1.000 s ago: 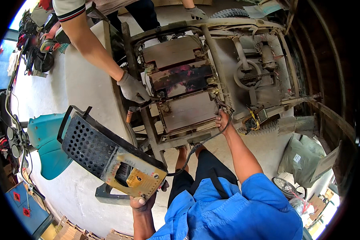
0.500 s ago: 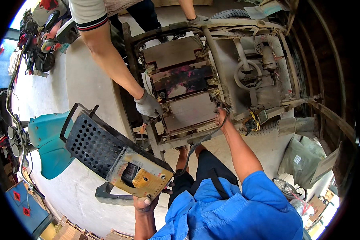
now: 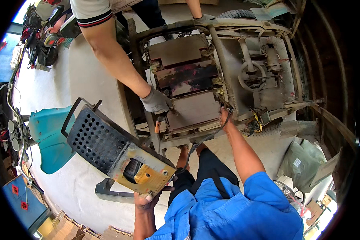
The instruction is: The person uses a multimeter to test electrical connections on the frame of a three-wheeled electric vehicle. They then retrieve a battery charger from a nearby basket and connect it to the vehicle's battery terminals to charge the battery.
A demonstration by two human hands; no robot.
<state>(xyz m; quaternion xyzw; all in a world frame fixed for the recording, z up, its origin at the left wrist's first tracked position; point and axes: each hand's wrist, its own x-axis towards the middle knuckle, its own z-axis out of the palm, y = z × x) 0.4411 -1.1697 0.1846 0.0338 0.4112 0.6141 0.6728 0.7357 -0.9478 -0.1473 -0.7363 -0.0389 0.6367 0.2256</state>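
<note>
My left hand (image 3: 147, 200) holds the yellow end of a battery load tester (image 3: 98, 138) with a black perforated housing and carry handle. A dark cable (image 3: 194, 147) runs from that end up to my right hand (image 3: 225, 117), which is closed at the near edge of a flat grey-brown battery (image 3: 191, 110); the cable's tip is hard to make out there. Two further batteries, one stained purple (image 3: 186, 78) and one plain (image 3: 176, 50), lie beyond it in the vehicle frame (image 3: 218, 52). A co-worker's gloved hand (image 3: 155, 101) reaches to the left side, with an orange-handled piece (image 3: 159, 124) just below.
A teal panel (image 3: 52, 136) stands at the left, close to the tester. Loose wires with a yellow strand (image 3: 258, 120) hang on the frame's near side. A full plastic bag (image 3: 302, 164) sits at the right, and a grey bracket (image 3: 112, 194) lies on the floor.
The co-worker's gloved hand and the orange-handled piece have moved right, toward the nearest battery. The tester has shifted only slightly. My right hand stays at the battery's edge.
</note>
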